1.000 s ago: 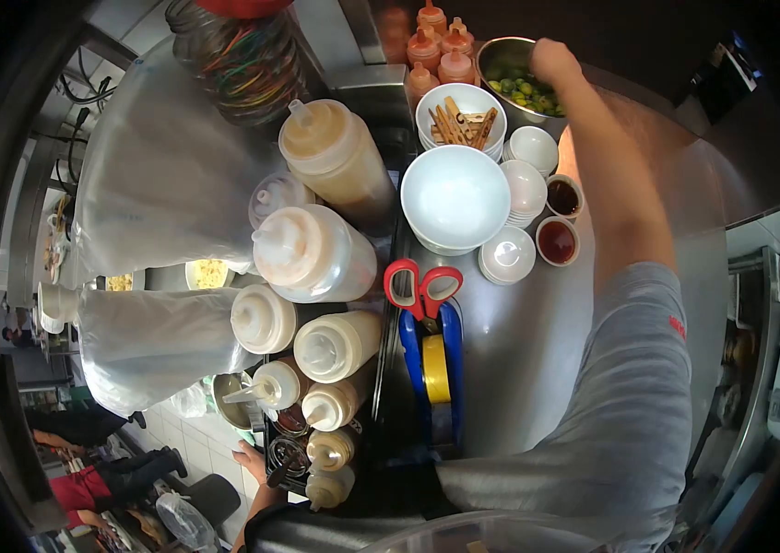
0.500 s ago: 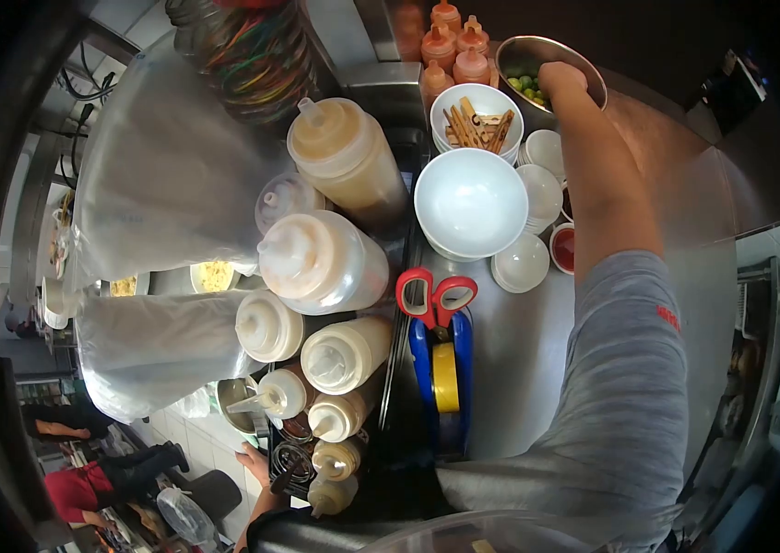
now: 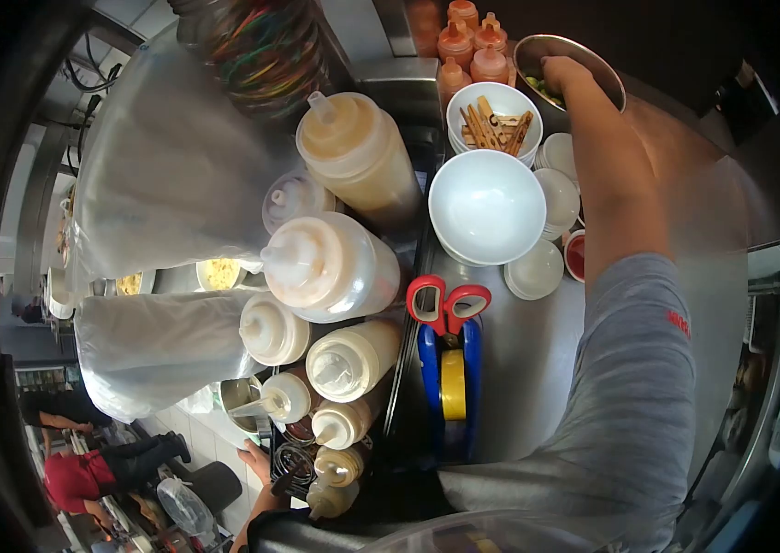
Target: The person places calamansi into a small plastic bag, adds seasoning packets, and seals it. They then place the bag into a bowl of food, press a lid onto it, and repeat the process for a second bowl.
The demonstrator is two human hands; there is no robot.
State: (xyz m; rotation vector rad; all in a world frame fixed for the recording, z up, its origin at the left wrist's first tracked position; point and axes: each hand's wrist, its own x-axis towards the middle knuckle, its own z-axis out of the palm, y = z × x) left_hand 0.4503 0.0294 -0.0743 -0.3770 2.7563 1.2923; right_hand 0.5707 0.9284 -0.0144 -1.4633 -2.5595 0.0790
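My right hand point(image 3: 569, 77) reaches into a metal bowl point(image 3: 614, 81) at the back, its fingers bent down by small green pieces point(image 3: 542, 88) that look like cut limes. The fingers look closed, but their tips and anything between them are hidden. Low on the left, my left hand point(image 3: 257, 463) is beside the rack of sauce bottles, just below a metal pot point(image 3: 230, 394). Its fingers appear stretched out, partly cut off from view. Closer to my right forearm stand a stack of white bowls point(image 3: 487, 205) and a bowl of brown sticks point(image 3: 498, 132).
Squeeze bottles point(image 3: 335, 267) crowd the middle. Red-handled scissors point(image 3: 448, 304) lie against a blue tape dispenser point(image 3: 427, 378). Small white cups point(image 3: 535, 270), a red sauce cup point(image 3: 576, 255) and orange bottles point(image 3: 489, 64) line the back. A person in red point(image 3: 78, 481) is at lower left.
The view has shifted slightly, so the counter items appear further right. My right hand stays in the metal bowl and now covers more of the green pieces. My left hand has barely moved.
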